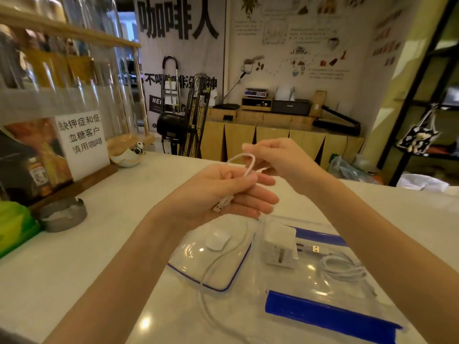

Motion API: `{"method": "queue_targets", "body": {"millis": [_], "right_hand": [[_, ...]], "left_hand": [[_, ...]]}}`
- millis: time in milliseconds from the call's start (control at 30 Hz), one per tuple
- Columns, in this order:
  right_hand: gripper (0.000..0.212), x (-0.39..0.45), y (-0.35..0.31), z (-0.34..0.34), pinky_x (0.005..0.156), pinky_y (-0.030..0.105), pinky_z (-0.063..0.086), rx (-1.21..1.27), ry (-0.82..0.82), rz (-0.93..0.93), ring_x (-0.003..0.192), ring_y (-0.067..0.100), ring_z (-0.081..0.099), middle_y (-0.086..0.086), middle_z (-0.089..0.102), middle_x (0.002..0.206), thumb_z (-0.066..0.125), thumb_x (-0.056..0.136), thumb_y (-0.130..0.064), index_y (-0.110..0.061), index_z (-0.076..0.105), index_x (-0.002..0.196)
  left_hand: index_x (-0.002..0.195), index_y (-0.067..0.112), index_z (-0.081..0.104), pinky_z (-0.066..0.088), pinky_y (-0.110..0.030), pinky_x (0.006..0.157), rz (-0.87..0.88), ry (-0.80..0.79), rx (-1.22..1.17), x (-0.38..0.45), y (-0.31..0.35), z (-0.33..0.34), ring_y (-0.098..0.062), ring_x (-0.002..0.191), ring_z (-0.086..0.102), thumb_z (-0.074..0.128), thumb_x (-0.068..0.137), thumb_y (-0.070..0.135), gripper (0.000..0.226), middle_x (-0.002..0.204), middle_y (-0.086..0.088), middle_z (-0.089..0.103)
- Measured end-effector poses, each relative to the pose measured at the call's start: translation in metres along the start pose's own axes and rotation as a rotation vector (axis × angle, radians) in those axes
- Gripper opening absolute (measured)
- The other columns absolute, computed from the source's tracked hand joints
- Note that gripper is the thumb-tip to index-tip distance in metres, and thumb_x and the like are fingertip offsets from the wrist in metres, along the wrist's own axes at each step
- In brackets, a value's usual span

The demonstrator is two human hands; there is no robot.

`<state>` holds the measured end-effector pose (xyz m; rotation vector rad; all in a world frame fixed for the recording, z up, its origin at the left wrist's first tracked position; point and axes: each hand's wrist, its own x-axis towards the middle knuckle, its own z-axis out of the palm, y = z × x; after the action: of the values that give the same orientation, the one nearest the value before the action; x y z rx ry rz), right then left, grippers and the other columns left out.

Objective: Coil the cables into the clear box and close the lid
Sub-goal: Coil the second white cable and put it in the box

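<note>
Hands [223, 189] loop white cable [244, 162] (above box [330, 316]).

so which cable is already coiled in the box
The white cable at the box's right end, beside the charger. The other cable is looped between the left hand and right hand, its tail trailing over the lid.

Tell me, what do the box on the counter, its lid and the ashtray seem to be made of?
The clear box looks like glossy transparent plastic: the coiled cable shows through and lights glint on it; its clips are opaque blue. The lid looks the same, with a blue rim. The ashtray seems dull grey metal, though possibly stone.
</note>
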<state>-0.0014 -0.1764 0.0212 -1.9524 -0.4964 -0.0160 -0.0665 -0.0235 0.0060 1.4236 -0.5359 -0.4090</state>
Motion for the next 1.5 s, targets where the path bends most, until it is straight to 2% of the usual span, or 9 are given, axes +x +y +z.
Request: {"method": "queue_targets", "body": {"millis": [100,167,333,533,733,833,1033,1300,1500], "right_hand": [[0.026,-0.009,-0.004,0.003,0.080,0.023,0.050,0.159,-0.037,-0.071,0.085,0.003,0.061,-0.006,0.062,0.094,0.047,0.091,-0.019,-0.020,0.056,0.114],[0.026,-0.018,-0.007,0.009,0.078,0.017,0.048,0.404,-0.099,-0.081,0.079,-0.001,0.060,0.000,0.062,0.097,0.040,0.092,-0.008,-0.010,0.054,0.114],[0.043,-0.029,0.001,0.031,0.087,0.030,0.051,0.513,-0.113,0.060,0.084,0.020,0.069,0.011,0.072,0.088,0.030,0.096,-0.031,-0.009,0.066,0.096],[0.033,-0.043,-0.010,0.031,0.053,0.034,0.054,0.601,0.079,0.056,0.050,0.014,0.056,0.000,0.058,0.058,0.052,0.083,-0.040,-0.010,0.062,0.095],[0.025,-0.046,-0.009,0.017,0.032,0.017,0.025,0.532,0.264,0.015,0.035,0.009,0.030,0.001,0.045,0.048,0.068,0.074,-0.027,-0.005,0.060,0.081],[0.026,-0.045,-0.005,0.018,0.032,0.017,0.022,0.545,0.243,-0.013,0.032,0.009,0.029,0.005,0.050,0.048,0.064,0.078,-0.022,0.004,0.061,0.080],[0.021,-0.044,-0.005,0.018,0.032,0.015,0.026,0.589,0.231,-0.028,0.033,0.008,0.031,0.003,0.052,0.050,0.063,0.075,-0.028,-0.007,0.064,0.070],[0.023,-0.043,0.000,0.016,0.030,0.013,0.025,0.685,0.116,0.052,0.031,0.005,0.029,0.002,0.050,0.051,0.056,0.084,-0.021,-0.011,0.063,0.064],[0.023,-0.043,0.005,0.012,0.030,0.014,0.023,0.674,0.017,0.091,0.030,0.004,0.028,-0.001,0.048,0.047,0.062,0.073,-0.027,-0.004,0.058,0.073]], "left_hand": [[0.094,0.007,0.070,0.057,-0.020,0.058,0.123,-0.083,-0.147,0.010,0.019,0.002,-0.012,0.066,0.070,0.045,0.082,0.020,0.031,0.076,-0.007,0.075],[0.089,0.009,0.073,0.057,-0.020,0.057,0.194,-0.069,-0.177,0.019,0.028,0.006,-0.012,0.067,0.071,0.044,0.080,0.020,0.032,0.077,-0.006,0.075],[0.088,0.013,0.073,0.057,-0.022,0.066,0.404,-0.003,-0.375,0.037,0.046,0.006,-0.010,0.081,0.071,0.043,0.079,0.021,0.032,0.087,-0.001,0.075],[0.102,0.009,0.060,0.055,-0.025,0.081,0.470,0.123,-0.360,0.056,0.034,0.003,-0.014,0.097,0.067,0.042,0.082,0.019,0.029,0.101,-0.003,0.073],[0.089,0.014,0.048,0.041,-0.042,0.102,0.423,0.206,-0.136,0.067,0.017,0.013,-0.016,0.109,0.061,0.035,0.092,0.018,0.014,0.113,-0.006,0.068],[0.096,0.010,0.049,0.048,-0.035,0.096,0.442,0.218,-0.179,0.069,0.019,0.010,-0.017,0.105,0.064,0.033,0.094,0.015,0.017,0.111,-0.008,0.068],[0.102,0.006,0.052,0.056,-0.024,0.077,0.445,0.214,-0.180,0.067,0.021,-0.001,-0.017,0.094,0.068,0.033,0.093,0.013,0.022,0.096,-0.003,0.074],[0.098,0.002,0.067,0.058,-0.024,0.068,0.303,0.014,-0.573,0.065,0.026,-0.014,-0.017,0.082,0.071,0.041,0.080,0.022,0.037,0.091,-0.009,0.075],[0.129,-0.003,0.042,0.045,-0.032,0.092,0.135,-0.192,-0.713,0.063,0.025,-0.024,-0.025,0.110,0.061,0.031,0.096,0.016,0.040,0.117,-0.019,0.064]]}}
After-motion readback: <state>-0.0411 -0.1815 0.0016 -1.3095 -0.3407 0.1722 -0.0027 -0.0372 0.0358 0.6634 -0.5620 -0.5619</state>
